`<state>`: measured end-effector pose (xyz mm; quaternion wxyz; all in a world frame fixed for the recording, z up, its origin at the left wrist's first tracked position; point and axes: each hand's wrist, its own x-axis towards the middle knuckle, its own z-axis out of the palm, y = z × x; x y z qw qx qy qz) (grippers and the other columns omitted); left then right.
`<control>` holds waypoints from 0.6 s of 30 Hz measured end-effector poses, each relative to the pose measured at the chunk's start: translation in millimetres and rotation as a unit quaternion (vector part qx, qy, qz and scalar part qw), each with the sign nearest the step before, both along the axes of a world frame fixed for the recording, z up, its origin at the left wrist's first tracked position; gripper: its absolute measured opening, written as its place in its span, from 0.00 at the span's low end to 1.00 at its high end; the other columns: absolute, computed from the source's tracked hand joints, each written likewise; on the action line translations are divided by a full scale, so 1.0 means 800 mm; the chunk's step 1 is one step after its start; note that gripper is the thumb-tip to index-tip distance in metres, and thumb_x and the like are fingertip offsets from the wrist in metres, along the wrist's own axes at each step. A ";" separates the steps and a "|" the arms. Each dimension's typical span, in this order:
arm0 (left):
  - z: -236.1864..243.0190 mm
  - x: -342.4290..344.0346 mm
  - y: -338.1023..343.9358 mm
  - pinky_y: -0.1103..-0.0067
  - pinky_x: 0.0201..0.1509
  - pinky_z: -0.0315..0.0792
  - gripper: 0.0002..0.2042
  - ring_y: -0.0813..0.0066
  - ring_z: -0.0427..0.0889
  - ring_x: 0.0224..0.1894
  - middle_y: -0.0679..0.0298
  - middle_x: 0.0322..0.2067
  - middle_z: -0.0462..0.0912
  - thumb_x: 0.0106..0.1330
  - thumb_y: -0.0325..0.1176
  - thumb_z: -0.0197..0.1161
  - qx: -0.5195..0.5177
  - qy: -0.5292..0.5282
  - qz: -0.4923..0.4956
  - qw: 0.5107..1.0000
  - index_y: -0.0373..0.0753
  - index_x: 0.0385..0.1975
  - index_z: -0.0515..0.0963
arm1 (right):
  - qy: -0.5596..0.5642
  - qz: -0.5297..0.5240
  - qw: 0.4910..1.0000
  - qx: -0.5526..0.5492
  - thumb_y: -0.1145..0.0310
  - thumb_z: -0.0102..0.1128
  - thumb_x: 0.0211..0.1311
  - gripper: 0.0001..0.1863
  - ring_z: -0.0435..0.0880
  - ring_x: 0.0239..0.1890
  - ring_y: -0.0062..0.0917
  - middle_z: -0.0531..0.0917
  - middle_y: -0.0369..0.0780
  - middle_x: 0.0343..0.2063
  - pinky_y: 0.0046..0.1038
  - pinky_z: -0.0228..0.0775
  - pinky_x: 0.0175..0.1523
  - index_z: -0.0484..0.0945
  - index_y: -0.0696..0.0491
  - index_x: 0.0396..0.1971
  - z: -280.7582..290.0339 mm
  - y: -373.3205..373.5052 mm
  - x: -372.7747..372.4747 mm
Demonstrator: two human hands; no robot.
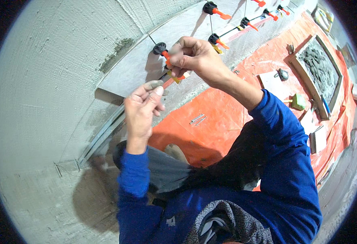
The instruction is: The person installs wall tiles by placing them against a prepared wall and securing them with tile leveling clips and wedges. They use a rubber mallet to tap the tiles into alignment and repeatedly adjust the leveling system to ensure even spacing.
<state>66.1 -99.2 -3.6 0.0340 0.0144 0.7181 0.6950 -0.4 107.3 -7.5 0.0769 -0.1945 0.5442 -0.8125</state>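
Observation:
My left hand (141,112) is raised beside the lower end of the light grey wall tiles (123,77). Its thumb and index finger are pressed together; whatever they hold, if anything, is too small to make out. Just above it, my right hand (200,61) has its fingers curled in a pinch, partly blurred, next to a black tile levelling knob with an orange handle (160,49). Orange shows below these fingers, but I cannot tell whether it is held. A yellow wedge (176,80) sits in the joint between the hands.
More black-and-orange levelling knobs (215,39) line the tiles. Orange sheeting (178,122) covers the floor, with small metal rods (197,119) on it. To the right are a mortar tray (318,67) and a green sponge-like block (298,101). A metal rail (105,132) runs along the wall.

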 end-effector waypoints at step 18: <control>-0.095 -0.029 0.071 0.87 0.12 0.54 0.11 0.86 0.66 0.10 0.64 0.19 0.80 0.69 0.42 0.64 0.266 -0.047 0.123 0.955 0.40 0.33 0.78 | -0.103 0.102 0.988 -0.049 0.77 0.54 0.60 0.06 0.79 0.22 0.22 0.79 0.39 0.24 0.23 0.75 0.30 0.73 0.55 0.36 0.034 0.009 -0.021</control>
